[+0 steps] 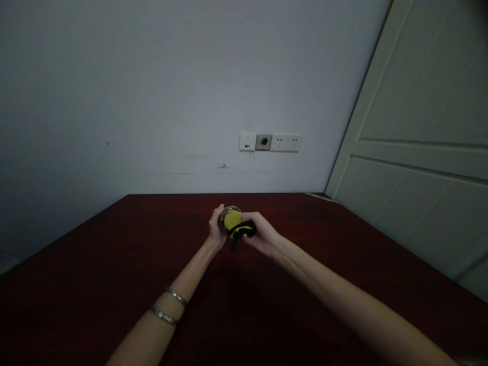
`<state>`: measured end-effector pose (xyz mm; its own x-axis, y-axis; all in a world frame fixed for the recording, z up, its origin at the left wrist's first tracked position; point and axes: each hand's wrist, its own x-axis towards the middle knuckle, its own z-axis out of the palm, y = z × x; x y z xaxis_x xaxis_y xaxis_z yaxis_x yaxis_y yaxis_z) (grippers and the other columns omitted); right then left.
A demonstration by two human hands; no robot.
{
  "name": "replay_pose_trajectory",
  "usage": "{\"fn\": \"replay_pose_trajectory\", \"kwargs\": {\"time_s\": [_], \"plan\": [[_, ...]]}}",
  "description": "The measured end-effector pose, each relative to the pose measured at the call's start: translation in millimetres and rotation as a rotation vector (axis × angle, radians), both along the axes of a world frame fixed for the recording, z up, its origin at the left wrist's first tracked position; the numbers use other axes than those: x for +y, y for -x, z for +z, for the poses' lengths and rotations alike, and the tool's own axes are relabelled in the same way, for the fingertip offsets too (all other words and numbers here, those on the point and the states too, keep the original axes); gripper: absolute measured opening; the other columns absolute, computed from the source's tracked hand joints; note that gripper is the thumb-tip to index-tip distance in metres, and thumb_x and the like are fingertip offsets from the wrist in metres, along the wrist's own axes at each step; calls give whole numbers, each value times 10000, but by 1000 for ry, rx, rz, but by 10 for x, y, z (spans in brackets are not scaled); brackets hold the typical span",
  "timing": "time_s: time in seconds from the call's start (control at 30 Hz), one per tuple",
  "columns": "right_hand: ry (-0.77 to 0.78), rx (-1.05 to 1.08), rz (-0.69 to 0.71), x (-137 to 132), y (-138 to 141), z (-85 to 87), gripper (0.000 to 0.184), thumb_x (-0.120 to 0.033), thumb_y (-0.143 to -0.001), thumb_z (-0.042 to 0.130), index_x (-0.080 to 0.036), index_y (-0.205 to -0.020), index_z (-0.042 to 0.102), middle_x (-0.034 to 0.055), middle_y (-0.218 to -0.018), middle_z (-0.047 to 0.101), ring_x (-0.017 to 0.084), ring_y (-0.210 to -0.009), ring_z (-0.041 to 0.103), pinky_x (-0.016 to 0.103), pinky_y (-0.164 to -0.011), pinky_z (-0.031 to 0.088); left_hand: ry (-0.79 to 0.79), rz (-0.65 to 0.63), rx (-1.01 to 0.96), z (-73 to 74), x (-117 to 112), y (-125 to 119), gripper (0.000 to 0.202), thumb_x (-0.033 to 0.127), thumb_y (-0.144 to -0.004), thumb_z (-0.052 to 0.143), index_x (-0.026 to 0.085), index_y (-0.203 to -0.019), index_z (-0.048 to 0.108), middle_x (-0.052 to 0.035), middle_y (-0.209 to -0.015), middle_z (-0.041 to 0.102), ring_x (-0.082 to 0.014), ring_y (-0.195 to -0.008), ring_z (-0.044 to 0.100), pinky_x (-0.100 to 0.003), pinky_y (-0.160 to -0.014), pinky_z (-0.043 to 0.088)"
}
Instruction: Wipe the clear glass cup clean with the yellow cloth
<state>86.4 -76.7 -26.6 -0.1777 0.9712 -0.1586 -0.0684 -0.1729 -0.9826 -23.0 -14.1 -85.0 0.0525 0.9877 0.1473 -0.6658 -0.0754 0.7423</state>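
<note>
Both my hands meet over the middle of a dark red-brown table [114, 264]. My left hand [215, 230] is closed round a small round metal object [229, 212] with a shiny rim. My right hand [263, 235] is closed on a yellow and black cloth [238, 226], which is pressed into or against the round object. I cannot make out what the metal object is. Two thin metal bangles [170, 305] sit on my left forearm.
A pale wall rises behind the table, with a row of white sockets and a grey plate [270, 142] on it. A light panelled door [419, 152] stands at the right, close to the table's right edge.
</note>
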Motion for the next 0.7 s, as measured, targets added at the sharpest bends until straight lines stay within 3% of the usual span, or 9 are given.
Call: {"fn": "replay_pose_trajectory", "kwargs": {"time_s": [0.2, 0.3, 0.37, 0.43, 0.5, 0.6, 0.7], "plan": [[82, 143, 86, -17, -216, 50, 121, -139, -733, 449, -124, -759, 567, 24, -617, 579, 78, -493, 525, 150, -419, 439, 71, -15, -17, -11, 18, 4, 322, 438, -674, 616, 121, -719, 650, -45, -660, 688, -162, -591, 636, -260, -589, 477], [26, 127, 75, -13, -357, 88, 194, -133, -712, 476, -107, -849, 612, 39, -659, 633, 89, -500, 547, 165, -427, 446, 159, -123, 31, -19, 29, 46, 334, 463, -707, 571, 135, -697, 633, -39, -580, 657, -166, -471, 606, -256, -453, 445], [-200, -22, -12, -1, -444, 98, 341, -115, -684, 488, -108, -996, 628, 61, -805, 696, 119, -605, 618, 208, -528, 508, 215, -270, 118, -26, 43, 87, 406, 517, -728, 511, 131, -720, 635, -69, -570, 658, -202, -429, 603, -259, -362, 395], [-566, -325, -129, 15, -528, 76, 479, -97, -669, 489, -119, -1134, 601, 85, -1017, 702, 176, -827, 667, 299, -733, 549, 264, -423, 196, -36, 64, 126, 473, 557, -735, 467, 118, -768, 640, -127, -643, 690, -246, -465, 635, -264, -334, 385], [-948, -705, -126, 26, -609, 31, 535, -95, -702, 485, -129, -1232, 546, 113, -1207, 633, 221, -1075, 609, 387, -909, 499, 339, -563, 260, -56, 91, 155, 507, 570, -734, 460, 102, -801, 644, -180, -715, 706, -267, -513, 659, -265, -345, 408], [-1374, -1216, 224, 19, -695, -19, 472, -118, -822, 448, -114, -1293, 475, 161, -1308, 554, 244, -1257, 477, 416, -899, 508, 445, -757, 362, -108, 129, 176, 588, 604, -742, 425, 70, -832, 654, -222, -731, 702, -274, -522, 664, -268, -343, 420], [-1594, -1458, 539, -3, -695, 0, 376, -146, -917, 377, -107, -1279, 474, 171, -1304, 554, 230, -1276, 457, 347, -794, 550, 443, -879, 410, -156, 133, 178, 648, 647, -745, 389, 61, -816, 656, -232, -700, 694, -279, -499, 652, -279, -321, 414]]}}
